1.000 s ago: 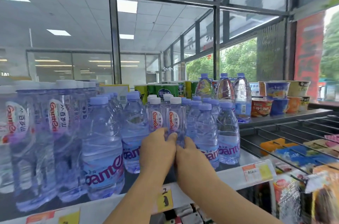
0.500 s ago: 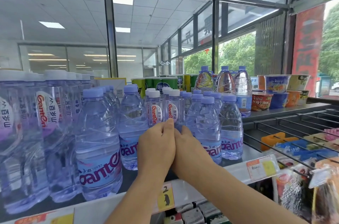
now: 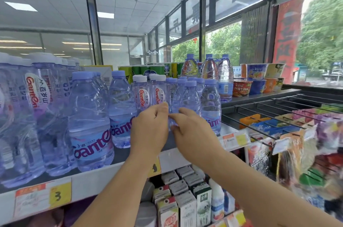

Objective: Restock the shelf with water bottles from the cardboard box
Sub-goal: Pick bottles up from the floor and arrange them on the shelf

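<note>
Rows of clear water bottles with lilac or white caps fill the top shelf [image 3: 96, 183]. Both my hands are at the small bottles in the middle. My left hand [image 3: 150, 128] shows its back to me, beside the white-capped small bottles [image 3: 143, 94]; its fingers are hidden. My right hand [image 3: 193, 130] has index finger and thumb around the lower part of a small lilac-capped bottle [image 3: 171, 104]. A narrow gap separates the two hands. No cardboard box is in view.
Large bottles [image 3: 89, 119] crowd the shelf's left. Tall bottles [image 3: 225, 78], green cans [image 3: 148, 70] and noodle cups [image 3: 257, 72] stand behind. A black wire rack [image 3: 278, 104] with snack packs is at the right. Drink cartons [image 3: 185, 206] sit on the shelf below.
My hands, pressed together at the small bottles before, have drawn slightly apart. The view has shifted a little to the right.
</note>
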`<state>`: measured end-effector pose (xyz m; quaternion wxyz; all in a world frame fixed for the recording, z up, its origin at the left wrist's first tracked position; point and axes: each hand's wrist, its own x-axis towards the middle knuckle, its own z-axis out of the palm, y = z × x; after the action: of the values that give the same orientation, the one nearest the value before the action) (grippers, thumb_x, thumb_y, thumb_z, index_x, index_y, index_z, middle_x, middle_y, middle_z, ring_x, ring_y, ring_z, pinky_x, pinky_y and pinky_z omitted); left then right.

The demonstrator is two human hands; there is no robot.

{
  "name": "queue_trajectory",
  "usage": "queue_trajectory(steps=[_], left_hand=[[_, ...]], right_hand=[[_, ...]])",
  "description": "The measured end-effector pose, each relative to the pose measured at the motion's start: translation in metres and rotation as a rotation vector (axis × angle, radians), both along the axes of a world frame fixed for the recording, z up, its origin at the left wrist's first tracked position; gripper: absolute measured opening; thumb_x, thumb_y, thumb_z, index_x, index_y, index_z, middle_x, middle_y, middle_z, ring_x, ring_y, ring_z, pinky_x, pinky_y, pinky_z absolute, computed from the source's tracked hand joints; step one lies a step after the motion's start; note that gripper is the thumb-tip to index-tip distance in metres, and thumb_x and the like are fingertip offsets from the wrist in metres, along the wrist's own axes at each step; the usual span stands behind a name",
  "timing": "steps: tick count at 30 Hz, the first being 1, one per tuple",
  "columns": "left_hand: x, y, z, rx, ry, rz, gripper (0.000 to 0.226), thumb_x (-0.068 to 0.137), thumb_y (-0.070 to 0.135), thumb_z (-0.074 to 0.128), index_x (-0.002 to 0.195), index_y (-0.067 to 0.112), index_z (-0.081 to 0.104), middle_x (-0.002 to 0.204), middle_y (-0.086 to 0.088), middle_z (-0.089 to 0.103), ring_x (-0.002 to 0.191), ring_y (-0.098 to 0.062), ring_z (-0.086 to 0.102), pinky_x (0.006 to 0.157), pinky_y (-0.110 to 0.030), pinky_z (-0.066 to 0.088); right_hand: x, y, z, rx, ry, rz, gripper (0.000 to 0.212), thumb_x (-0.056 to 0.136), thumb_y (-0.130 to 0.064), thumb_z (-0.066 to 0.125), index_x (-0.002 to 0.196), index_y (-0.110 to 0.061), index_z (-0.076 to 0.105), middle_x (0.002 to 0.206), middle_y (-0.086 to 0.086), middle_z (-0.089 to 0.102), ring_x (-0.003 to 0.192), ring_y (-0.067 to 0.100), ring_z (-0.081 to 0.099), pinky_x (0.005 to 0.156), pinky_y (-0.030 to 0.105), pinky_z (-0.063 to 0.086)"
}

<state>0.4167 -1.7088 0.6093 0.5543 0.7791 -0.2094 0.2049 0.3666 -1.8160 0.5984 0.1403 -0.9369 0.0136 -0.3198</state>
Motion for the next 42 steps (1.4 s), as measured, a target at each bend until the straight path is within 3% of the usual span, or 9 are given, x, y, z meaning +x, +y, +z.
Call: queue_trajectory(steps=[5, 11, 16, 20, 23, 30, 34, 39, 42], left_hand=[[-0.049, -0.004, -0.017, 0.052, -0.090, -0.024, 0.036, 0.095, 0.044, 0.053, 0.123, 0.026, 0.066, 0.115, 0.003, 0.070, 0.105, -0.018, 0.065, 0.088, -0.041, 0.054], [-0.116, -0.041, -0.085, 0.251, -0.024, -0.069, 0.036, 0.095, 0.035, 0.057, 0.129, 0.027, 0.061, 0.113, 0.011, 0.067, 0.105, -0.013, 0.062, 0.082, -0.024, 0.042], [-0.157, -0.095, -0.182, 0.323, 0.149, -0.103, 0.036, 0.093, 0.034, 0.058, 0.128, 0.028, 0.063, 0.121, 0.007, 0.067, 0.108, -0.016, 0.064, 0.090, -0.031, 0.048], [-0.184, -0.131, -0.277, 0.438, 0.318, -0.198, 0.039, 0.096, 0.039, 0.054, 0.133, 0.029, 0.059, 0.130, 0.008, 0.062, 0.116, -0.015, 0.059, 0.096, -0.032, 0.046], [-0.198, -0.149, -0.355, 0.466, 0.447, -0.269, 0.038, 0.097, 0.034, 0.054, 0.134, 0.026, 0.058, 0.131, 0.004, 0.062, 0.111, -0.020, 0.062, 0.089, -0.031, 0.048], [-0.204, -0.168, -0.550, 0.637, 0.657, -0.302, 0.029, 0.089, 0.036, 0.059, 0.114, 0.027, 0.068, 0.112, 0.003, 0.072, 0.107, -0.025, 0.063, 0.086, -0.036, 0.050], [-0.204, -0.168, -0.671, 0.678, 0.695, -0.334, 0.025, 0.088, 0.034, 0.056, 0.106, 0.021, 0.068, 0.104, -0.003, 0.073, 0.102, -0.030, 0.063, 0.077, -0.037, 0.048], [-0.205, -0.171, -0.815, 0.717, 0.735, -0.305, 0.019, 0.089, 0.025, 0.058, 0.100, 0.012, 0.065, 0.101, -0.015, 0.065, 0.094, -0.031, 0.056, 0.062, -0.028, 0.025], [-0.208, -0.173, -0.893, 0.671, 0.771, -0.288, 0.025, 0.090, 0.025, 0.059, 0.112, 0.016, 0.068, 0.108, -0.006, 0.070, 0.101, -0.019, 0.063, 0.074, -0.027, 0.041]], right_hand=[[-0.051, -0.022, -0.013, 0.044, -0.053, -0.001, 0.035, 0.099, -0.028, 0.051, 0.131, -0.016, 0.059, 0.138, 0.004, 0.052, 0.122, 0.025, 0.053, 0.095, 0.038, 0.046], [-0.121, -0.067, -0.086, 0.108, -0.010, -0.006, 0.026, 0.092, -0.024, 0.059, 0.115, -0.014, 0.068, 0.123, 0.002, 0.062, 0.109, 0.027, 0.060, 0.085, 0.045, 0.052], [-0.182, -0.113, -0.186, 0.233, 0.172, -0.038, 0.033, 0.095, -0.025, 0.057, 0.127, -0.020, 0.064, 0.136, -0.003, 0.056, 0.111, 0.022, 0.061, 0.090, 0.037, 0.051], [-0.218, -0.150, -0.285, 0.295, 0.306, -0.127, 0.028, 0.091, -0.022, 0.059, 0.117, -0.017, 0.069, 0.126, 0.001, 0.062, 0.105, 0.026, 0.062, 0.086, 0.042, 0.053], [-0.241, -0.171, -0.365, 0.360, 0.416, -0.204, 0.008, 0.086, -0.016, 0.060, 0.088, -0.019, 0.067, 0.097, -0.001, 0.062, 0.083, 0.026, 0.059, 0.068, 0.035, 0.049], [-0.271, -0.192, -0.571, 0.512, 0.806, -0.441, 0.027, 0.089, -0.018, 0.062, 0.115, -0.019, 0.070, 0.121, 0.004, 0.063, 0.109, 0.026, 0.061, 0.092, 0.035, 0.050], [-0.274, -0.193, -0.707, 0.563, 0.912, -0.453, 0.029, 0.085, -0.017, 0.066, 0.113, -0.016, 0.071, 0.113, 0.010, 0.066, 0.103, 0.031, 0.064, 0.091, 0.036, 0.050], [-0.263, -0.194, -0.884, 0.613, 0.998, -0.426, 0.031, 0.085, -0.015, 0.064, 0.116, -0.010, 0.067, 0.120, 0.015, 0.062, 0.109, 0.035, 0.061, 0.093, 0.037, 0.049], [-0.256, -0.198, -0.975, 0.576, 1.029, -0.402, 0.036, 0.084, -0.015, 0.063, 0.120, -0.010, 0.063, 0.119, 0.015, 0.059, 0.108, 0.036, 0.058, 0.089, 0.036, 0.049]])
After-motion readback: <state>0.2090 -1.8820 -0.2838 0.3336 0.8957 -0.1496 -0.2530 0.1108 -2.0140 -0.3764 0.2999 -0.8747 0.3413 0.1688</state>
